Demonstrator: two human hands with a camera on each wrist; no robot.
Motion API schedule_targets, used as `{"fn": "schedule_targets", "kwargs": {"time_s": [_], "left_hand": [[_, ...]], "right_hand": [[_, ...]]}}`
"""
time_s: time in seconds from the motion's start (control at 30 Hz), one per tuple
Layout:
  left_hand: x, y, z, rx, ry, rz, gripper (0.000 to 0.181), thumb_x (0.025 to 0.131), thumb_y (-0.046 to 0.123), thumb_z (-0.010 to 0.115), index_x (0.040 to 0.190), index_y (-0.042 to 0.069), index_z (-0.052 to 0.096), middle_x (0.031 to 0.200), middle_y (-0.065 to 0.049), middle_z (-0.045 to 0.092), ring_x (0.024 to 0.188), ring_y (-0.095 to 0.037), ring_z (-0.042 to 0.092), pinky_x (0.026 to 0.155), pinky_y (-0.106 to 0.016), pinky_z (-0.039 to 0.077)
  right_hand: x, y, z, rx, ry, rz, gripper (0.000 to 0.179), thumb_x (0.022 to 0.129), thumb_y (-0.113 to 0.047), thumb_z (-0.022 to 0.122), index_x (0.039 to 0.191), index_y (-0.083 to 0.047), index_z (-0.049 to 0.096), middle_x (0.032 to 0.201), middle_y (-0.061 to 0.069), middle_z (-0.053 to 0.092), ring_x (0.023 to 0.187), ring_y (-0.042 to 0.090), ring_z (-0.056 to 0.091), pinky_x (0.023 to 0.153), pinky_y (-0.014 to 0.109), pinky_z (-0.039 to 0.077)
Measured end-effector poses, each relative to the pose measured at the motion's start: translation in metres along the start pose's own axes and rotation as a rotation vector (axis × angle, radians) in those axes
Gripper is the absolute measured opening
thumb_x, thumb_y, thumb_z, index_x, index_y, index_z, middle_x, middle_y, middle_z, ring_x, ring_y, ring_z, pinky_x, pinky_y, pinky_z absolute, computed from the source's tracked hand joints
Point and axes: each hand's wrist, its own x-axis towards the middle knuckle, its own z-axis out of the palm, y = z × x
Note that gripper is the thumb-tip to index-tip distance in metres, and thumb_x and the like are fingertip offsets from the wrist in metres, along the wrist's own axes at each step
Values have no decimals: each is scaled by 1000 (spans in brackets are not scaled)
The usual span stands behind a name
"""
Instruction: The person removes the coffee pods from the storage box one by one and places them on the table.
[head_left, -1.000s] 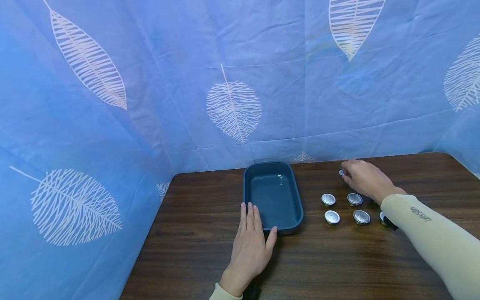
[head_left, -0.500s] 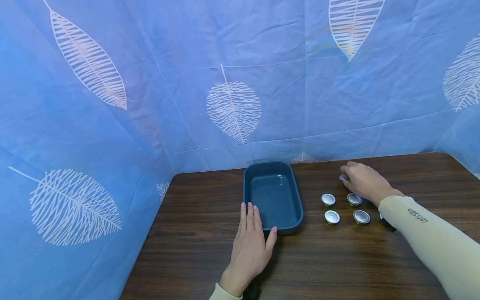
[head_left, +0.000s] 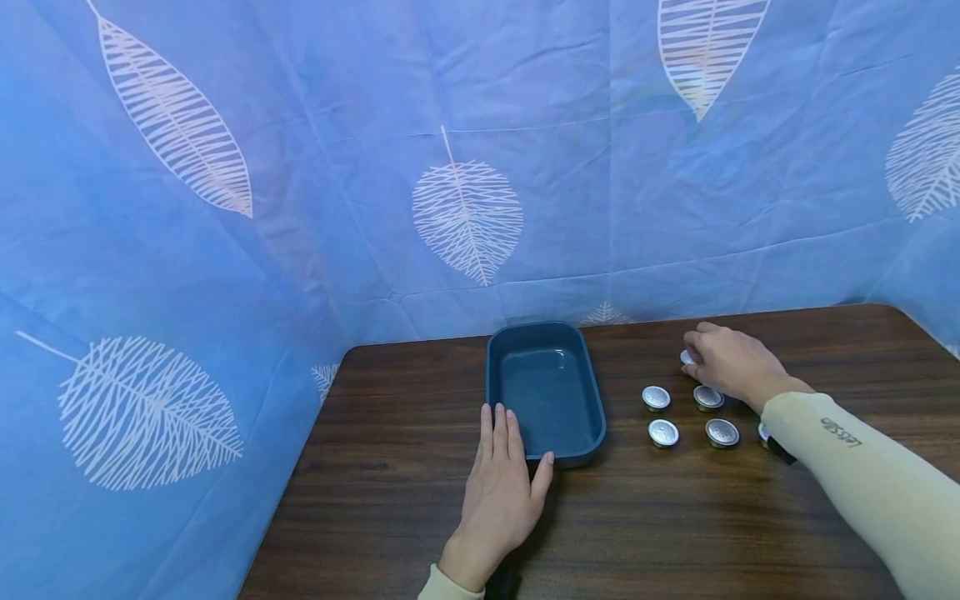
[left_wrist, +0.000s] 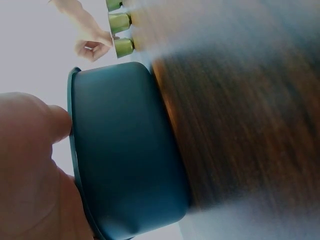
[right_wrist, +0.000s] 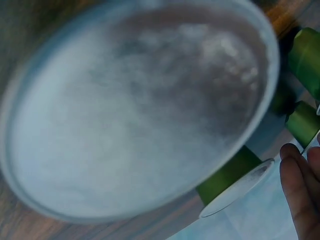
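Note:
My left hand [head_left: 498, 500] lies with straight fingers on the near left rim of a dark teal rectangular tub [head_left: 600, 400], thumb at its near edge. In the left wrist view the tub's outer wall [left_wrist: 125, 145] fills the middle. At the back right, my right hand [head_left: 738, 362] pinches a coffee capsule [head_left: 686, 357] between thumb and fingers; its silver lid partly shows. The right wrist view shows fingers [right_wrist: 299, 195] at the right edge; the pinched capsule cannot be made out there. Close to that camera looms a blurred foil lid [right_wrist: 130, 115].
Several green capsules with silver lids stand lid-up in rows, among them a near-left capsule [head_left: 663, 433], a near-middle one [head_left: 722, 432] and one beside the right wrist [head_left: 708, 397]. Another [head_left: 763, 432] is partly hidden by the sleeve. A blue leaf-print cloth [head_left: 360, 208] hangs behind the table.
My right hand and the capsule at its fingertips have shifted slightly toward the near side and to the right. The left hand and the tub have not moved.

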Motion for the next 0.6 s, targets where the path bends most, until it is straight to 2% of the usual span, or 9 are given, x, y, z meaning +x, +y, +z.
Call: {"fn": "schedule_targets", "kwargs": {"time_s": [0.27,0.37,0.5,0.6], "left_hand": [[0,1,0,-8,1,-2,78,99,57,34,153,1,22,162,-16,15,151,-28,-1,116,-47,27],[0,1,0,-4,2,-2,78,99,57,34,153,1,23,162,-16,14,151,-28,-1,116,-47,27],[-1,1,0,0,17,8,78,100,57,34,152,1,23,162,-17,15,151,-29,-1,116,-46,27],[-1,0,1,1,21,10,78,100,57,33,152,1,23,161,-17,16,151,-29,0,117,-46,26]], "right_hand": [[-1,1,-1,-10,-13,17,21,86,-26,73,79,-14,57,74,1,48,60,16,45,52,33,36],[-2,1,-2,-3,-12,28,19,91,-28,66,90,-9,64,79,2,53,64,16,51,53,37,41],[-3,0,-3,-2,5,53,32,97,-28,56,111,-2,66,88,6,61,73,20,60,60,45,49],[-3,0,-3,2,27,66,33,98,-26,53,114,1,65,92,9,63,78,25,63,63,48,50]]}}
